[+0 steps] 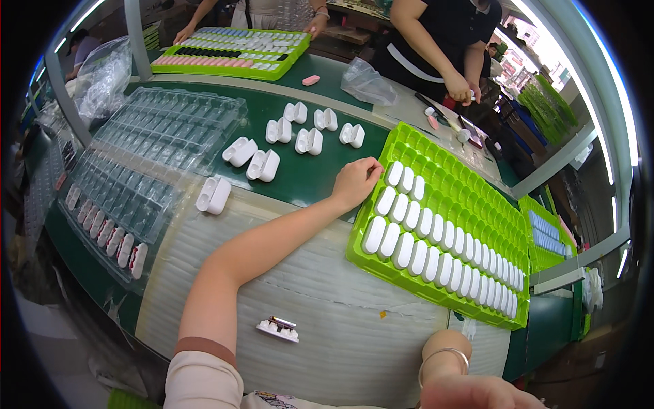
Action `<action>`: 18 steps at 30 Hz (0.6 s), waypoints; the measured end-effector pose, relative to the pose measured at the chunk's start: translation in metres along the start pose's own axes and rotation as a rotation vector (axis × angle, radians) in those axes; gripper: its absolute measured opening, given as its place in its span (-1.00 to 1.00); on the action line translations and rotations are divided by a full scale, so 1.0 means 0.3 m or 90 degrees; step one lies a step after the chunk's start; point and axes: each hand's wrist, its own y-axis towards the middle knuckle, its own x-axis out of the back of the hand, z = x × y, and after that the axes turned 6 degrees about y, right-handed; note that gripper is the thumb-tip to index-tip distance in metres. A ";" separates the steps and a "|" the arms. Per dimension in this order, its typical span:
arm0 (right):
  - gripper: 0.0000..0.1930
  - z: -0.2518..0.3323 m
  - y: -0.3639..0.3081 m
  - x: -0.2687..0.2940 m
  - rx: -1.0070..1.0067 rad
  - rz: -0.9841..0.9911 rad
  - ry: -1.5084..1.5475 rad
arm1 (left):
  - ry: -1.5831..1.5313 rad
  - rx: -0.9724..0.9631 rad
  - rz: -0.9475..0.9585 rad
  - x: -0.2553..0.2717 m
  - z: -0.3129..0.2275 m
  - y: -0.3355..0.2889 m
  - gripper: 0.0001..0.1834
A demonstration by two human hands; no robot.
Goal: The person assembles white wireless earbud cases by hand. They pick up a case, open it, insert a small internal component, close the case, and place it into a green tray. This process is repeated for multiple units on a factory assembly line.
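My left hand (pixel 354 183) reaches across the table to the near-left corner of a bright green slotted tray (pixel 477 204). Its fingers are curled, with the fingertips against the tray's edge beside a white oval case (pixel 394 173). Nothing shows inside the hand. Rows of similar white oval cases (pixel 436 255) fill the tray's near side, while its far slots are bare. My right hand (pixel 470 394), with a bracelet on its wrist, sits blurred at the lower edge and is partly cut off. Whether it holds anything is hidden.
Several open white cases (pixel 264 165) lie on the green mat. Clear blister trays (pixel 170 126) stack at the left. A small white part with a metal clip (pixel 278 328) rests on the ribbed white foam sheet (pixel 306 293). Other people work at a second green tray (pixel 231 53) and at the back right.
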 end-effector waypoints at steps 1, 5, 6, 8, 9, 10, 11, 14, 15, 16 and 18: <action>-0.95 0.019 0.016 -0.045 -0.022 -0.001 0.006 | -0.004 -0.026 -0.008 -0.035 -0.054 0.023 -0.84; -0.92 -0.021 0.004 -0.107 -0.090 0.056 0.111 | 0.049 -0.020 -0.024 0.050 0.011 -0.018 -0.82; -0.92 -0.055 0.029 -0.117 0.010 0.043 0.122 | 0.055 -0.016 -0.001 0.095 0.007 -0.033 -0.82; -0.92 -0.050 0.111 -0.164 0.037 -0.028 0.197 | 0.030 -0.056 0.042 0.136 -0.056 -0.040 -0.83; -0.91 -0.069 0.110 -0.178 0.030 -0.076 0.259 | 0.056 -0.036 0.064 0.230 -0.041 -0.073 -0.83; -0.89 -0.039 0.117 -0.200 -0.022 -0.014 0.216 | 0.044 -0.074 0.069 0.268 -0.098 -0.064 -0.83; -0.87 -0.040 0.066 -0.203 -0.069 0.016 0.212 | 0.068 -0.079 0.067 0.382 -0.065 -0.098 -0.84; -0.79 -0.038 -0.067 -0.192 -0.206 0.173 0.113 | 0.119 -0.107 0.049 0.663 -0.068 -0.134 -0.85; -0.85 -0.075 -0.107 -0.173 -0.244 0.216 0.018 | 0.134 -0.069 0.010 0.761 -0.049 -0.140 -0.85; -0.79 -0.166 -0.208 -0.130 -0.297 0.313 0.040 | 0.237 -0.012 -0.031 0.964 0.029 -0.224 -0.84; -0.80 -0.227 -0.311 -0.135 -0.513 0.291 -0.231 | 0.405 0.056 -0.107 1.267 0.116 -0.288 -0.80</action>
